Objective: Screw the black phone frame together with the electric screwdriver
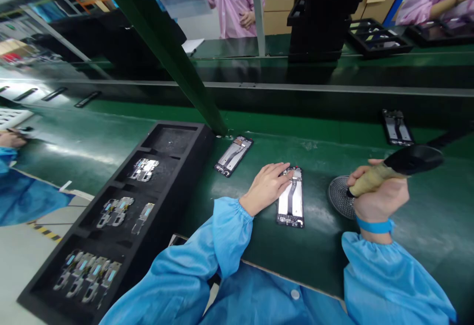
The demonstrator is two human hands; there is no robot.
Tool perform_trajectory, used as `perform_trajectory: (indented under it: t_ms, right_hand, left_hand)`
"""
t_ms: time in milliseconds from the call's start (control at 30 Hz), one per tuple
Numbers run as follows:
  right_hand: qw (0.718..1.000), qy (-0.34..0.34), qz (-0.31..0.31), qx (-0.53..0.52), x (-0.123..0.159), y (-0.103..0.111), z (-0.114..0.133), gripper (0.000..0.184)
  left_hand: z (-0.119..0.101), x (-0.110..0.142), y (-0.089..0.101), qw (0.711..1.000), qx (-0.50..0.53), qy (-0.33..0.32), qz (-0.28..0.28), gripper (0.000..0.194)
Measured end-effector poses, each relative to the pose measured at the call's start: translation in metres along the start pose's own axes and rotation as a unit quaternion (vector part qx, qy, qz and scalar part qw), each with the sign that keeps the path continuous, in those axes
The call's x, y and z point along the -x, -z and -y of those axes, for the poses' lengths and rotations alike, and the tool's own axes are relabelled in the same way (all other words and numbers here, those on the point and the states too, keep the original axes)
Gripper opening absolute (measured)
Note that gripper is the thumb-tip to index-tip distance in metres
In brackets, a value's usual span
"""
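The left hand (269,185) has its fingers stretched out, gripping nothing, with the fingertips resting on the far end of an opened phone (291,204). The phone lies flat, running from under those fingertips toward the wearer, its dark flat cable (292,189) exposed just beside them. The right hand's (383,199) fingers are wrapped around a yellow-handled tool (385,171), probably a powered screwdriver, its tip jutting past them over a perforated disc (337,199) — whether the two touch, I cannot tell. Because only outstretched fingertips appear to steady the phone, a sideways push at its near end could swivel it on the smooth bench (322,258). A slip of the tool there might score the cable or the circuit strip (291,220), and a bump from the gripping knuckles could shift the disc. A second opened phone (234,156) lies beyond the left fingers, off to their left — a wide sweep of that hand could knock it.
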State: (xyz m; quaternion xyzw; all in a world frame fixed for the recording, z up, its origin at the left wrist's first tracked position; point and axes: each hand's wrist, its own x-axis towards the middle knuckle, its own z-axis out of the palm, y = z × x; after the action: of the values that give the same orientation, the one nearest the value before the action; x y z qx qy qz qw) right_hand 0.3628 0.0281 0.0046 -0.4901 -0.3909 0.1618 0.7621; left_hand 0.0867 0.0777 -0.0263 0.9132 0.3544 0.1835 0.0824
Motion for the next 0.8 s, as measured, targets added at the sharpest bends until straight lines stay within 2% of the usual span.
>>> perform_trajectory:
  t_ms: [133,333,567,667,800]
  right_hand:
    - [1.000,0.007,-0.019,0.003,0.000,-0.001,-0.001,0.067]
    - [0.999,0.027,-0.046,0.011,0.000,-0.003,0.000,0.061]
    - [0.996,0.022,-0.081,-0.001,0.000,-0.011,0.030,0.073]
    - [0.998,0.009,-0.053,-0.013,0.009,-0.027,0.037,0.072]
    - [0.999,-0.021,-0.011,-0.035,0.021,-0.045,0.028,0.070]
  left_hand:
    - [-0.009,-0.003,-0.001,1.000,0.024,-0.008,0.015,0.031]
    - [-0.036,-0.007,-0.011,0.989,0.095,-0.109,0.034,0.029]
    - [-0.042,-0.006,-0.011,0.986,0.129,-0.099,0.039,0.028]
    - [-0.043,-0.007,-0.009,0.985,0.132,-0.096,0.050,0.029]
    - [-0.044,-0.008,-0.009,0.985,0.131,-0.095,0.054,0.030]
